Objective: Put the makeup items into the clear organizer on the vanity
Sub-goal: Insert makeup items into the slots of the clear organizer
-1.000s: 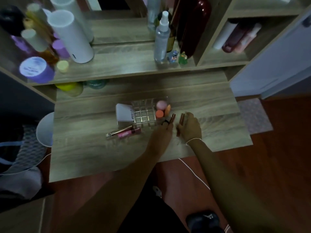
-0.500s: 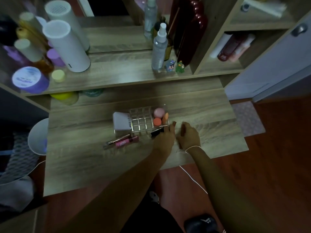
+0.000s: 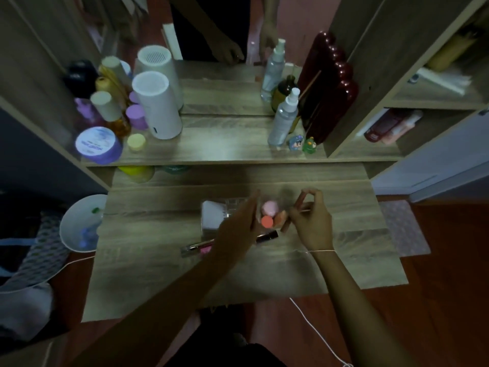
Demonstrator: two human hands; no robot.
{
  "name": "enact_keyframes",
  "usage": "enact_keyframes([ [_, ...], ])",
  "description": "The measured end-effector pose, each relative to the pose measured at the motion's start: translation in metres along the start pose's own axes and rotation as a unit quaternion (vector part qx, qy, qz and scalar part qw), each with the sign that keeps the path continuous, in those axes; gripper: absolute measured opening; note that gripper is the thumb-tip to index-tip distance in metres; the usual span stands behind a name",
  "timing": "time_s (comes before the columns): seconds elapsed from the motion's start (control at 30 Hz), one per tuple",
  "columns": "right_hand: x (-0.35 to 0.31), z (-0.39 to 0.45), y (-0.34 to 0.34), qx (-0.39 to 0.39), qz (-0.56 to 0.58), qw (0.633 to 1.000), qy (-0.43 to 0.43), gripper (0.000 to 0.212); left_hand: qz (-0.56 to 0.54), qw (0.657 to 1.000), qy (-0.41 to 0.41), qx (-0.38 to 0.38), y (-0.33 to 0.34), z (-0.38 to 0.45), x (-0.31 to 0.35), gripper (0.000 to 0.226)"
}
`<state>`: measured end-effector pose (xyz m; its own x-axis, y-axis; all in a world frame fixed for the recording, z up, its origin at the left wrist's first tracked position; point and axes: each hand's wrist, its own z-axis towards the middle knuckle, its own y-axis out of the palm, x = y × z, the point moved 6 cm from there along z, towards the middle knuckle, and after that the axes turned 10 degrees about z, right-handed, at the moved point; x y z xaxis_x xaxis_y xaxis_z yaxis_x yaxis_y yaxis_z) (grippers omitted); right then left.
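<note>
The clear organizer (image 3: 232,203) stands mid-vanity with a white item (image 3: 211,215) in its left end. In its right end sit a pink sponge (image 3: 270,207), an orange sponge (image 3: 266,221) and a peach sponge (image 3: 281,218). My left hand (image 3: 239,223) reaches over the organizer with fingers stretched; it is blurred, and whether it holds anything is unclear. My right hand (image 3: 313,221), just right of the organizer, pinches a reddish-brown lipstick tube (image 3: 300,201). A black tube (image 3: 267,237) and a pink lip gloss (image 3: 197,247) lie on the vanity top (image 3: 148,260) in front of the organizer.
The raised shelf behind holds a white cylinder (image 3: 158,107), a purple jar (image 3: 99,145), spray bottles (image 3: 284,120) and small figurines (image 3: 303,144). A mirror stands at the back. A white bowl (image 3: 79,223) sits left of the vanity, and side shelves (image 3: 412,123) stand at the right.
My right hand has lifted off the vanity top with the lipstick tube between its fingers. My left hand has moved from the black tube up over the organizer.
</note>
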<state>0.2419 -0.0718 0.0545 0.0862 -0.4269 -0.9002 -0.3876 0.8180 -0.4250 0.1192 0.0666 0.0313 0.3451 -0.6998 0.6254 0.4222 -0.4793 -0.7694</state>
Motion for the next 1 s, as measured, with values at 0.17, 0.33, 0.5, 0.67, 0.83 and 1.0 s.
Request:
enact_keyframes([
  [0.17, -0.037, 0.008, 0.048, -0.034, 0.011, 0.997, -0.074, 0.044, 0.014, 1.000, -0.011, 0.007, -0.022, 0.020, -0.043, 0.055],
  [0.33, -0.042, 0.013, 0.088, -0.077, -0.002, 0.993, -0.094, 0.041, 0.021, 0.999, 0.040, -0.007, -0.026, 0.028, -0.052, 0.055],
  [0.5, -0.023, 0.018, 0.107, -0.100, -0.054, 0.990, -0.082, 0.043, 0.007, 0.999, 0.044, -0.013, -0.017, 0.029, -0.058, 0.056],
  [0.67, -0.014, 0.021, 0.115, -0.106, -0.113, 0.984, -0.083, 0.050, -0.008, 1.000, 0.010, 0.002, -0.013, 0.032, -0.067, 0.061],
  [0.83, 0.002, 0.022, 0.123, -0.106, -0.156, 0.980, -0.059, 0.033, -0.001, 0.998, 0.045, 0.039, -0.016, 0.036, -0.065, 0.041],
  [1.0, 0.003, 0.026, 0.127, -0.108, -0.154, 0.979, -0.085, 0.024, 0.019, 0.996, 0.078, 0.034, -0.013, 0.038, -0.065, 0.032],
])
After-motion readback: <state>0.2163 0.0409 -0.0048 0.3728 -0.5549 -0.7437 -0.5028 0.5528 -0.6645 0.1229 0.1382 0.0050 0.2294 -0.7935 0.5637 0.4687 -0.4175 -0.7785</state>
